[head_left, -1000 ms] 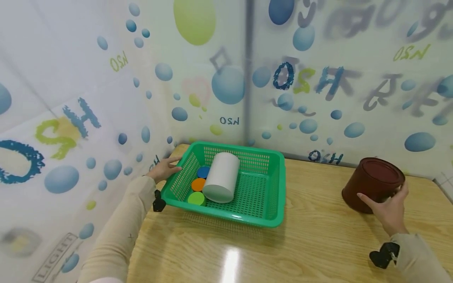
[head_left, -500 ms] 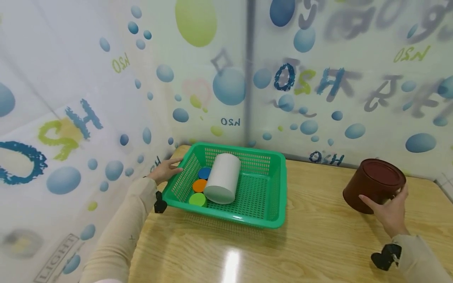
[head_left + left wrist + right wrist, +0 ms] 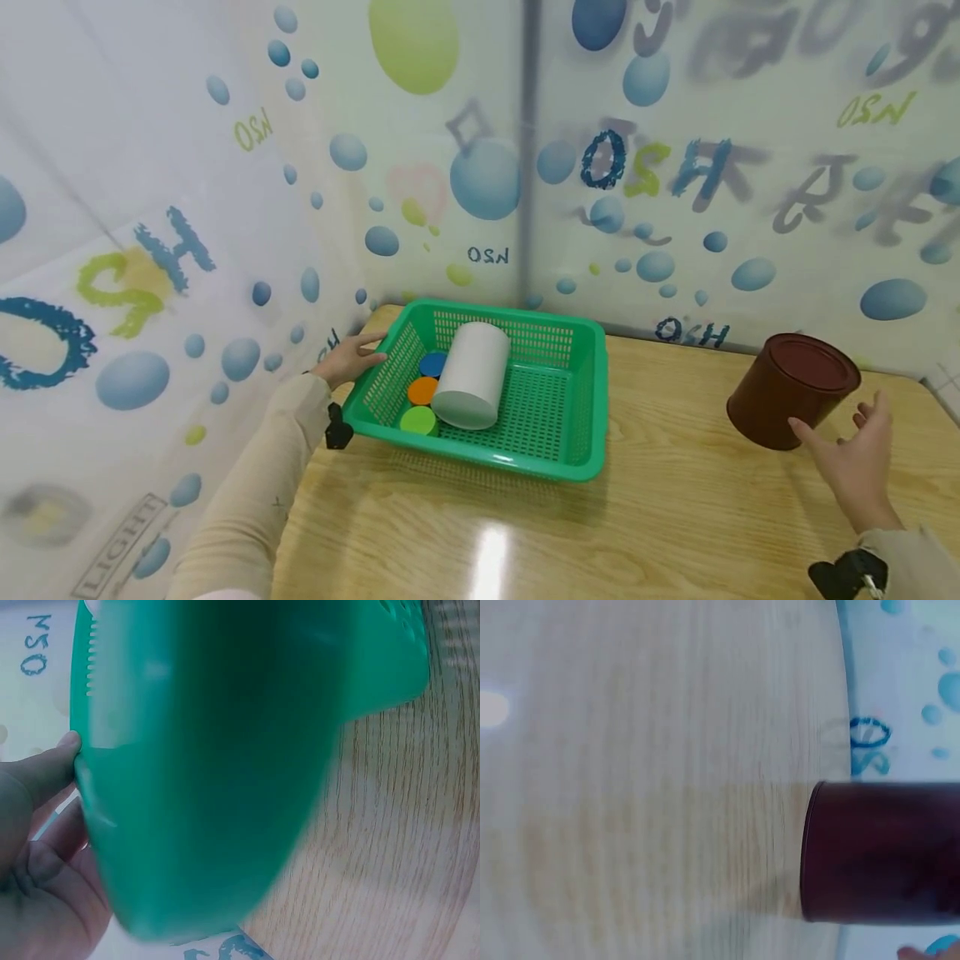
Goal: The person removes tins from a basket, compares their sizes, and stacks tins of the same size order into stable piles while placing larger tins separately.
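A green plastic basket [image 3: 517, 471] stands on the table, with a white cylinder [image 3: 472, 375] lying on its side in it. Left of the cylinder, inside the basket, sit a blue round piece [image 3: 432, 364], an orange one [image 3: 422, 390] and a green one [image 3: 418, 421]. My left hand [image 3: 348, 360] holds the basket's left rim, thumb and fingers at its edge; the left wrist view shows the hand [image 3: 52, 862] at the green wall. A dark brown canister [image 3: 787, 392] stands upright at the right. Beside it my right hand [image 3: 855, 458] is spread, holding nothing, thumb close to the canister's side.
The wooden table [image 3: 652, 517] runs up to a patterned wall covering [image 3: 480, 108] at the back and left. The basket's far side is close to that wall. Table surface shows between the basket and the canister.
My right hand has let go of the brown canister and drawn back to the right. The canister stays where it was. My left hand remains at the basket's rim.
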